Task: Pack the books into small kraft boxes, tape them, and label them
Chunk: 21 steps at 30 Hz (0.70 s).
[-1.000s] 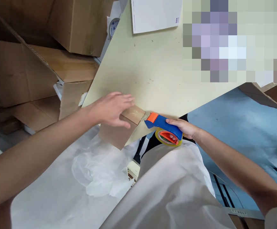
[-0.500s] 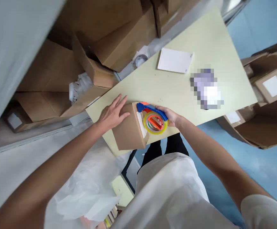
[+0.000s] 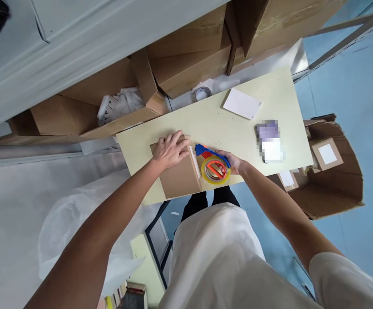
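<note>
A small brown cardboard box (image 3: 181,180) rests at the front edge of the pale table (image 3: 202,118), with a white label on its right-hand side. Across the box's top lies my left hand (image 3: 171,150), fingers stretched out and holding nothing. My right hand (image 3: 231,162) is wrapped round a blue and orange tape dispenser (image 3: 212,155), whose handle it partly hides. The dispenser carries a wide roll of clear yellowish tape (image 3: 225,178). Its blue head is close to the box's right side; whether it touches cannot be made out.
A white booklet (image 3: 242,104) and a pixelated item (image 3: 270,139) lie on the table. Large open cartons (image 3: 186,64) line the far side, near a tape roll (image 3: 203,93). To the right, an open carton (image 3: 331,193) holds small labelled boxes. Translucent wrap (image 3: 77,227) hangs at left.
My left hand has moved from the box's far left corner onto its top. The tape dispenser remains in my right hand beside the box. The camera view has turned.
</note>
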Each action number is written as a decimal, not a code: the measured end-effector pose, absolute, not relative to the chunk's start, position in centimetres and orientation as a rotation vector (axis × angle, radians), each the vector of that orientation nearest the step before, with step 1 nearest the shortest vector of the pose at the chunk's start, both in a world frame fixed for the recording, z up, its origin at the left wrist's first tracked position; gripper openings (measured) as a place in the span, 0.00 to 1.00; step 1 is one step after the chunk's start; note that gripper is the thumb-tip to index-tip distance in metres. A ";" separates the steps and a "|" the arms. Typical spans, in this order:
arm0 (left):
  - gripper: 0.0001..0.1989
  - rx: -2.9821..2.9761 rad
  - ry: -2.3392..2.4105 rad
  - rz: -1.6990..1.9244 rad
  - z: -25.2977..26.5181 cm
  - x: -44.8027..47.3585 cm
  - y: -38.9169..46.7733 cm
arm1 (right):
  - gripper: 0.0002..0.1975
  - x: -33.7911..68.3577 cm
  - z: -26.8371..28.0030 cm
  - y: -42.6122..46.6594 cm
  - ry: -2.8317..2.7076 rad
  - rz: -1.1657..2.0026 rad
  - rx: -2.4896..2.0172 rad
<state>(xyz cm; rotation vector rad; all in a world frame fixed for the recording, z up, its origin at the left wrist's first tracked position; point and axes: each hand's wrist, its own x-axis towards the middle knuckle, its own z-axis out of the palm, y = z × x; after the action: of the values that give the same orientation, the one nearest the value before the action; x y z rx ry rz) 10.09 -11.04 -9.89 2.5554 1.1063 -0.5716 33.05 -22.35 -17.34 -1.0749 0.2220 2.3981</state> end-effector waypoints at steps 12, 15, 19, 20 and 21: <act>0.22 2.528 1.164 -0.523 -9.8 10.1 -11.6 | 0.18 32.4 -17.6 -35.9 0.439 2.436 -1.207; 0.22 2.520 1.195 -0.508 -9.6 10.0 -11.8 | 0.19 31.2 -17.3 -36.8 0.473 2.454 -1.158; 0.23 2.465 1.409 -0.439 -9.8 8.6 -11.8 | 0.21 30.2 -16.7 -34.9 0.472 2.323 -1.160; 0.23 2.426 1.511 -0.402 -9.9 8.1 -11.9 | 0.21 30.2 -16.5 -33.7 0.437 2.264 -1.181; 0.24 2.374 1.629 -0.355 -10.1 7.5 -11.9 | 0.21 30.5 -16.2 -32.1 0.379 2.213 -1.201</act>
<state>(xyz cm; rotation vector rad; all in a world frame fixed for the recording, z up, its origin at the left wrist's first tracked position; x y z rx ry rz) 7.52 -11.89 -10.10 2.3738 1.6290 -0.3555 30.47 -32.07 -16.21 -1.2008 0.3787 2.2125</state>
